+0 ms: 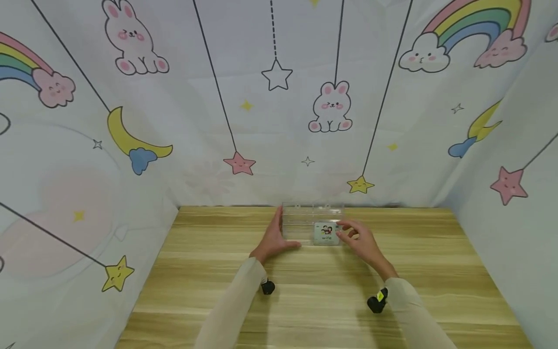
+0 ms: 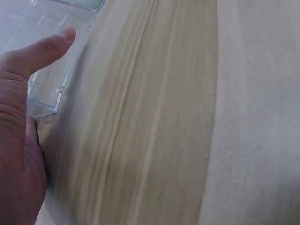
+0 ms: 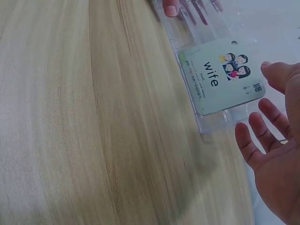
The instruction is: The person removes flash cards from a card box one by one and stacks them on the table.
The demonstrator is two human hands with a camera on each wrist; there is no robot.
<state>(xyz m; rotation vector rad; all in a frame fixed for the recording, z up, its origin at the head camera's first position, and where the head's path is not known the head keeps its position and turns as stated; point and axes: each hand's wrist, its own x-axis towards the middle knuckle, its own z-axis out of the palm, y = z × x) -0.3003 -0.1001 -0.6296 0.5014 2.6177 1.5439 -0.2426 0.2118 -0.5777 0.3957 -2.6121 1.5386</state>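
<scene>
1. A clear plastic box (image 1: 310, 224) stands on the wooden table (image 1: 314, 310), at its far edge, close against the printed curtain backdrop (image 1: 279, 97).
2. A card printed "wife" (image 1: 326, 233) with small cartoon figures sits at the front right of the box; in the right wrist view it (image 3: 220, 79) shows through the clear wall.
3. The left hand (image 1: 274, 238) lies against the left end of the box, fingers straight, thumb along the front lower edge. The left wrist view shows the thumb (image 2: 44, 49) stretched over the clear plastic (image 2: 47, 70). The hand is flat and not curled round anything.
4. The right hand (image 1: 362, 240) is just beside the right end of the box, fingers spread and relaxed, holding nothing. Whether the fingertips (image 3: 246, 140) touch the plastic cannot be told.
5. Both forearms wear pale sleeves (image 1: 235, 310).
</scene>
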